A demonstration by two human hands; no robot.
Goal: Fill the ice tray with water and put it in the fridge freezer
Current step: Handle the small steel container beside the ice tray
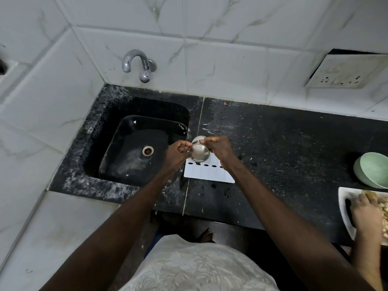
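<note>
Two hands hold one small steel cup [199, 153] above the far left corner of the ice tray [210, 174]. The left hand [177, 153] pinches the cup rim from the left, and the right hand [218, 150] pinches it from the right, fingers curled on the metal. The cup is tilted with its mouth toward the near side. Its inside looks pale, and whether it contains water cannot be told. The ice tray lies flat on the black speckled tabletop [283, 154], just right of the sink [134, 148]. It is white and rectangular, with a row of five dark oval openings across its far part and a plain white surface with faint lines nearer. What its compartments contain cannot be seen. The sink basin is black, with a wet sheen on its floor around a metal drain [148, 150]; a chrome tap [138, 64] projects from the tiled wall behind it. At the right edge, green bowls [372, 170] sit nested and tilted, and a white dish [344, 204] nearer holds pale yellowish food pieces.
</note>
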